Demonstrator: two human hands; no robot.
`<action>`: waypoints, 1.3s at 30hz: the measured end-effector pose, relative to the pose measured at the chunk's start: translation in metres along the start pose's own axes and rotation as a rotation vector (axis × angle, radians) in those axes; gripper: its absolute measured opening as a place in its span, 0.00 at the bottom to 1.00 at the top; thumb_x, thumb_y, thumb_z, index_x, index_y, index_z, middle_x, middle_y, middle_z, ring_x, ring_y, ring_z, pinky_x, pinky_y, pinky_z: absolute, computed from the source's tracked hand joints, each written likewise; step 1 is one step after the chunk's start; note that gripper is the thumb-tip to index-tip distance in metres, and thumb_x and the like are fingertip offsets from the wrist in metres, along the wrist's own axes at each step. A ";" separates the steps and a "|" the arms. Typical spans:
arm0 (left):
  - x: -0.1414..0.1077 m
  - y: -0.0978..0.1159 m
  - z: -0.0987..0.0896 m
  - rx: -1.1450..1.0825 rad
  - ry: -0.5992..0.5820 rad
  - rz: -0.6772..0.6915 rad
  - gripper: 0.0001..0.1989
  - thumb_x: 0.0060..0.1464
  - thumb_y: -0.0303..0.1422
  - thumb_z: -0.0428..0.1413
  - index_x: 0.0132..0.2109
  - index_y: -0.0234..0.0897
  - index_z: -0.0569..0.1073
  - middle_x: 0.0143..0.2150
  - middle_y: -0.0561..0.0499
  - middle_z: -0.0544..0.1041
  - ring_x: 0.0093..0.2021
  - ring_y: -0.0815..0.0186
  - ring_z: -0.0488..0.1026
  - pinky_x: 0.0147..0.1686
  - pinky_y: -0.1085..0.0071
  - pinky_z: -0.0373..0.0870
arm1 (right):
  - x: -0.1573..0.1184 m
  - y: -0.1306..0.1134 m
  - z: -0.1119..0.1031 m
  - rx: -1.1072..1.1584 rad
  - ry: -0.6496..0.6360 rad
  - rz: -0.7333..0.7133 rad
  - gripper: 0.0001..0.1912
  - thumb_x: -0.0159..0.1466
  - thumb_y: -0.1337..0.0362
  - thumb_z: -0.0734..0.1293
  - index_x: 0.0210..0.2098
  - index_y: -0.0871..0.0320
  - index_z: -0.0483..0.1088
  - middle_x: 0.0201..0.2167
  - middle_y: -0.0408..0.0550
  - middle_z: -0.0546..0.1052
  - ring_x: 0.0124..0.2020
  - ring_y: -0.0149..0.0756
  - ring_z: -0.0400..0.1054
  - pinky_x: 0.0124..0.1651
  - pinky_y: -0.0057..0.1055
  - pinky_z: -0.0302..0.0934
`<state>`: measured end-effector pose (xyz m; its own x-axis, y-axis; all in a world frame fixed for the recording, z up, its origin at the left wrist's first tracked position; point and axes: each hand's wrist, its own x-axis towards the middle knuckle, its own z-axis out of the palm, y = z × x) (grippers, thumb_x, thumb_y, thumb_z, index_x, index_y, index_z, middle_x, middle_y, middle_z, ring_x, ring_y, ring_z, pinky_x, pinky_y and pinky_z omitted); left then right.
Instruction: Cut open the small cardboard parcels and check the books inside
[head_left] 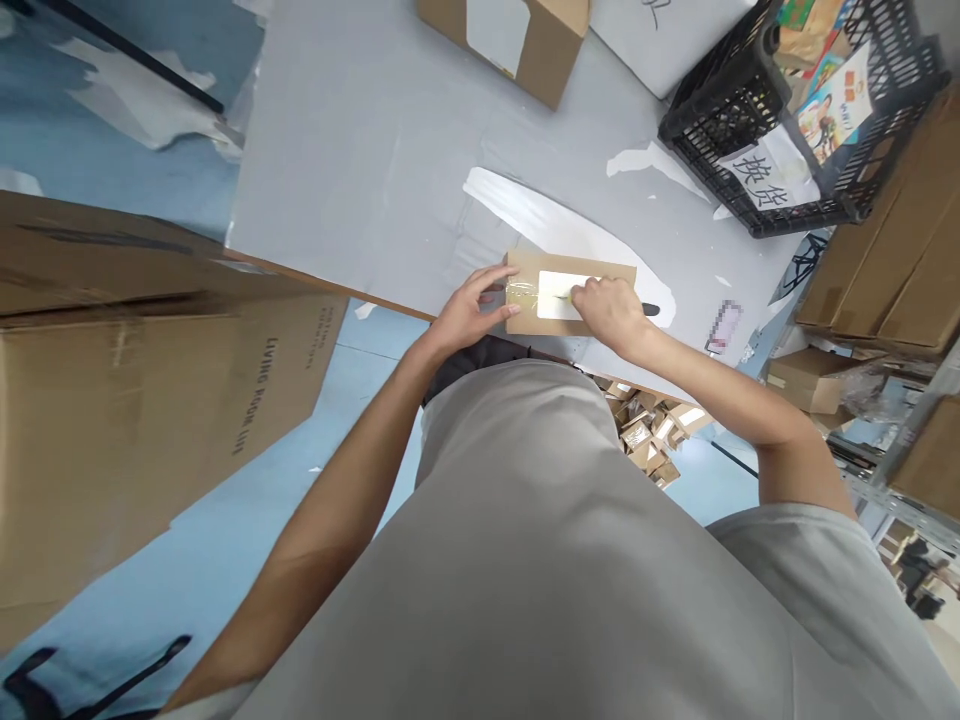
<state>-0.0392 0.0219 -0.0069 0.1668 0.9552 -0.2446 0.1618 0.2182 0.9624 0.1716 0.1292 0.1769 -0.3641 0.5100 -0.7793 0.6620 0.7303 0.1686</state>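
Note:
A small cardboard box [523, 322] with a white label [553, 283] lies flat near the front edge of the table. Clear tape shines across its left end. My left hand [469, 312] grips that end, thumb at the near corner and fingers at the far one. Above the label, my right hand [611, 312] is closed around what looks like a utility knife [651, 309]. Its dark end sticks out to the right of my fist, and a thin tip points left over the label. The fist hides the middle of it.
A larger cardboard box [551, 65] and a white box [660, 40] stand at the table's far side. A black crate [757, 205] of packets is at the right. White torn patches mark the grey tabletop [337, 150]. Large cartons [150, 420] stand left; small boxes [649, 440] lie below.

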 end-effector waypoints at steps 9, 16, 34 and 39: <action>0.003 0.001 0.009 0.002 0.000 -0.015 0.39 0.66 0.57 0.64 0.76 0.47 0.72 0.79 0.40 0.68 0.70 0.47 0.77 0.71 0.48 0.77 | -0.029 0.073 0.050 0.049 -0.057 0.070 0.26 0.77 0.76 0.56 0.66 0.63 0.77 0.56 0.71 0.86 0.59 0.59 0.83 0.53 0.44 0.67; -0.002 0.013 -0.005 0.073 0.007 -0.035 0.40 0.67 0.59 0.60 0.77 0.44 0.69 0.80 0.37 0.68 0.71 0.48 0.76 0.71 0.47 0.77 | -0.022 0.061 0.062 0.161 -0.004 0.019 0.22 0.81 0.68 0.58 0.65 0.64 0.77 0.56 0.71 0.86 0.59 0.60 0.82 0.55 0.45 0.69; -0.001 0.017 -0.016 0.551 0.372 -0.017 0.32 0.77 0.56 0.52 0.77 0.48 0.71 0.83 0.37 0.61 0.85 0.44 0.57 0.82 0.42 0.58 | -0.016 -0.004 0.035 0.293 -0.010 0.054 0.22 0.76 0.77 0.59 0.59 0.65 0.82 0.57 0.71 0.86 0.60 0.55 0.83 0.57 0.41 0.74; 0.000 0.017 -0.017 0.551 0.371 -0.017 0.32 0.77 0.56 0.51 0.77 0.47 0.71 0.82 0.37 0.61 0.84 0.44 0.58 0.82 0.43 0.59 | -0.018 0.008 0.053 0.296 -0.013 0.085 0.21 0.79 0.70 0.59 0.59 0.65 0.82 0.57 0.72 0.85 0.60 0.59 0.82 0.55 0.45 0.72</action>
<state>-0.0530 0.0285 0.0113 -0.1696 0.9797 -0.1072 0.6516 0.1931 0.7336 0.2176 0.1018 0.1603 -0.2919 0.5565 -0.7778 0.8528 0.5197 0.0518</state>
